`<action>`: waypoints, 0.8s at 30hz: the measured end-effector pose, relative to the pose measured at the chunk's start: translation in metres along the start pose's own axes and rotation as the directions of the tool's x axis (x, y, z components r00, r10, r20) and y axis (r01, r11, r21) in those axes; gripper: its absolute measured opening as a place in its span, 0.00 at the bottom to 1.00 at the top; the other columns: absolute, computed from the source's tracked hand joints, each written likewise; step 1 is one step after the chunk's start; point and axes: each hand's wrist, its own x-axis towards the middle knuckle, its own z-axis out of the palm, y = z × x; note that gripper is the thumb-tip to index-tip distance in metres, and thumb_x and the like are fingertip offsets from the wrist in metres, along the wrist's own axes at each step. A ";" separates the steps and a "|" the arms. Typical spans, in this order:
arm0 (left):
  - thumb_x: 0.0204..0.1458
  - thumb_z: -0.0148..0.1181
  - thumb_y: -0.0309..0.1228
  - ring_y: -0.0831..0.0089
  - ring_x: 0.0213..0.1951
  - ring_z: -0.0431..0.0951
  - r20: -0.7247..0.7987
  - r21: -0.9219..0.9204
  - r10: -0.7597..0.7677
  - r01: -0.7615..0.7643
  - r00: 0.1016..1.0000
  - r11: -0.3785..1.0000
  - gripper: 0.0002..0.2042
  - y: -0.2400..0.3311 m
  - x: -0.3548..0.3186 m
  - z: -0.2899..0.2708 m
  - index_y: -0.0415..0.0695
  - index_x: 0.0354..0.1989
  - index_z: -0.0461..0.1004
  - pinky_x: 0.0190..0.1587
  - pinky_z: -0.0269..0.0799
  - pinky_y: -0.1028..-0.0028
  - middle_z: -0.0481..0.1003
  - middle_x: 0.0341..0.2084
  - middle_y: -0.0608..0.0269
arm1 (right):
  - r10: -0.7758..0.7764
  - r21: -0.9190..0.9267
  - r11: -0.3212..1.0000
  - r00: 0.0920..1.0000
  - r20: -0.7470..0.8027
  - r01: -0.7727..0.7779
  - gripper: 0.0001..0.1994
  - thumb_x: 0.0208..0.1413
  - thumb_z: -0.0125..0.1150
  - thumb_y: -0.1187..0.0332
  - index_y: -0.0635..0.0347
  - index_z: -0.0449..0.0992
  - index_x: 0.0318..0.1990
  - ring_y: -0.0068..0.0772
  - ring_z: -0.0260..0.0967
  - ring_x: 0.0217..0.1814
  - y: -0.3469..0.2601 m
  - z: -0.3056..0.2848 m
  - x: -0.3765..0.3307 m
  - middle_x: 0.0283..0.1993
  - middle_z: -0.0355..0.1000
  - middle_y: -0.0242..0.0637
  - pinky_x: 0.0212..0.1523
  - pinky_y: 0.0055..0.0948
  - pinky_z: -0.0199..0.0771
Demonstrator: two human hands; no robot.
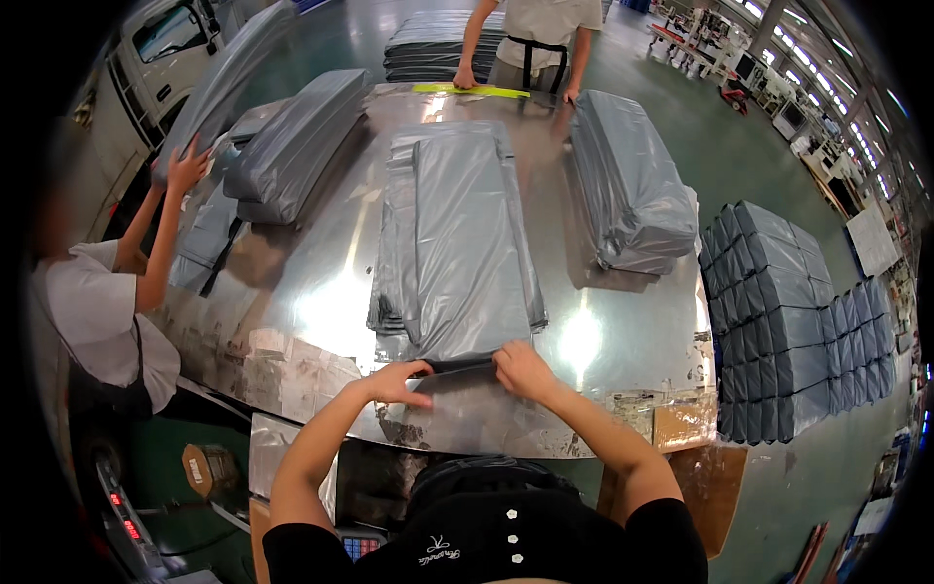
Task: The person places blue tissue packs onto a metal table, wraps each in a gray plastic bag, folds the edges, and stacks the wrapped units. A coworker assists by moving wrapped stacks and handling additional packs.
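Observation:
A stack of grey plastic bags [462,224] lies lengthwise in front of me on a shiny metal-topped table [321,273]. The top bag is narrower than those beneath, and its near end reaches between my hands. My right hand [522,371] is closed on the right corner of that near end, fingers curled over the plastic. At the left corner, my left hand [397,383] has its fingertips against the edge, with the thumb held apart below them.
Tall grey bag piles stand left [302,146] and right [632,185] on the table. One co-worker [107,302] at left lifts a long grey bag [219,83]; another [545,39] stands at the far edge by a yellow strip [472,91]. Strapped bundles [769,311] sit right.

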 end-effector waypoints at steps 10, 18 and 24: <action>0.46 0.68 0.28 0.80 0.25 0.67 -0.385 -0.244 -0.230 0.141 0.894 0.959 0.09 -0.043 0.002 0.019 0.37 0.27 0.74 0.30 0.65 0.75 0.72 0.19 0.64 | -0.065 -0.108 0.991 0.995 0.074 0.073 0.18 0.44 0.65 0.65 0.53 0.69 0.45 0.39 0.65 0.42 -0.003 -0.049 -0.055 0.42 0.67 0.37 0.44 0.39 0.61; 0.47 0.67 0.28 0.82 0.26 0.66 -0.442 -0.297 -0.215 0.084 0.871 0.951 0.09 -0.055 0.000 0.023 0.38 0.26 0.72 0.30 0.64 0.77 0.71 0.19 0.68 | 0.182 0.118 0.980 0.968 -0.171 -0.163 0.08 0.44 0.61 0.72 0.51 0.73 0.35 0.35 0.64 0.42 0.018 -0.031 -0.077 0.37 0.68 0.33 0.48 0.39 0.55; 0.53 0.62 0.28 0.87 0.24 0.59 -0.453 -0.402 -0.363 0.177 0.814 0.898 0.09 -0.053 0.004 0.023 0.41 0.24 0.70 0.27 0.55 0.81 0.64 0.18 0.75 | 0.767 0.630 0.591 0.594 -0.244 -0.504 0.03 0.53 0.56 0.72 0.60 0.68 0.32 0.29 0.63 0.37 0.059 -0.004 -0.080 0.34 0.67 0.35 0.41 0.26 0.60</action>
